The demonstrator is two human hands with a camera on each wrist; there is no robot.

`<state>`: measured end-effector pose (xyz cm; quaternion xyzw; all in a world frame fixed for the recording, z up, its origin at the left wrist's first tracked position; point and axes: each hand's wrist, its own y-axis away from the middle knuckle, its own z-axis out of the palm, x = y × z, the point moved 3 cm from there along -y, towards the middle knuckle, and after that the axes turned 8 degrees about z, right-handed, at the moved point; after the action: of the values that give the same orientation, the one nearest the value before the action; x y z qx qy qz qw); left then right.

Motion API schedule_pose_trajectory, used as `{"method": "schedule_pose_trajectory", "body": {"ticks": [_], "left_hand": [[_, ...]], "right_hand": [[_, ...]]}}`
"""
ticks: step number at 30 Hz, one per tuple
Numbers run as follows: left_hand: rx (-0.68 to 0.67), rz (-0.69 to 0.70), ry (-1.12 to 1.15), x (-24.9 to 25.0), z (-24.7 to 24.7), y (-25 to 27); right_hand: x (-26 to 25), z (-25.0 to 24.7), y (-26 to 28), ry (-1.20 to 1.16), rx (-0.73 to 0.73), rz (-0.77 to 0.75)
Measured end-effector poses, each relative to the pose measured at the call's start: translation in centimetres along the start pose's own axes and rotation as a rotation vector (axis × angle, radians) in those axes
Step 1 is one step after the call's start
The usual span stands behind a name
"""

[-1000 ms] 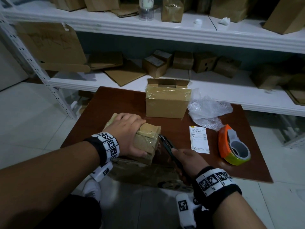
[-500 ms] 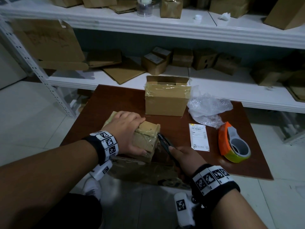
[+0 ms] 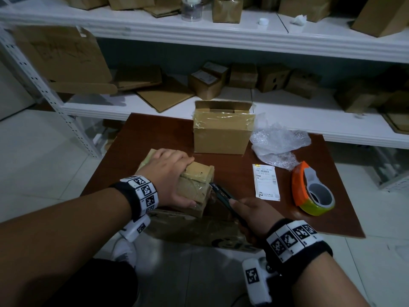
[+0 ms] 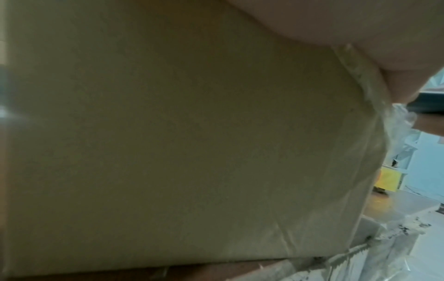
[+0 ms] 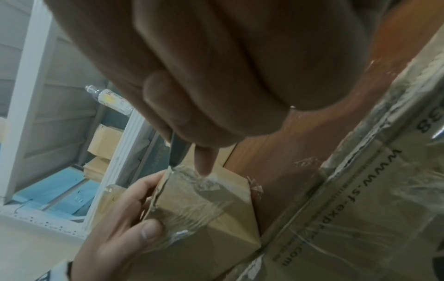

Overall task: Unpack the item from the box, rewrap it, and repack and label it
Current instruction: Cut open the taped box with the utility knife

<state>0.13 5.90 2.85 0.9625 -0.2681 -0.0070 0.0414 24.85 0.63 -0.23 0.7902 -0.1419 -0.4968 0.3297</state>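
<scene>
A small taped cardboard box (image 3: 197, 182) lies near the front left of the brown table (image 3: 155, 138). My left hand (image 3: 168, 173) lies over its top, thumb (image 5: 144, 232) pressed on the near side. The box fills the left wrist view (image 4: 192, 142). My right hand (image 3: 252, 209) grips a dark utility knife (image 3: 221, 192). The blade (image 5: 176, 152) meets the taped top corner of the box (image 5: 206, 199), with the forefinger stretched along it.
A larger open cardboard box (image 3: 222, 134) stands at the table's back. Crumpled bubble wrap (image 3: 276, 142), a white shipping label (image 3: 265, 183) and an orange tape dispenser (image 3: 312, 189) lie to the right. A flattened carton (image 3: 199, 229) overhangs the front edge. White shelves (image 3: 221, 32) hold several boxes.
The knife tip has moved up and left to the box's right corner. The left hand stays on the box.
</scene>
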Motion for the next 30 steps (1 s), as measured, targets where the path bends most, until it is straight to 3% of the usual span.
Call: {"method": "schedule_pose_trajectory", "body": {"ticks": [30], "left_hand": [[0.026, 0.051, 0.017, -0.4, 0.3, -0.1]], "right_hand": [[0.0, -0.3, 1.5, 0.109, -0.008, 0.031]]}}
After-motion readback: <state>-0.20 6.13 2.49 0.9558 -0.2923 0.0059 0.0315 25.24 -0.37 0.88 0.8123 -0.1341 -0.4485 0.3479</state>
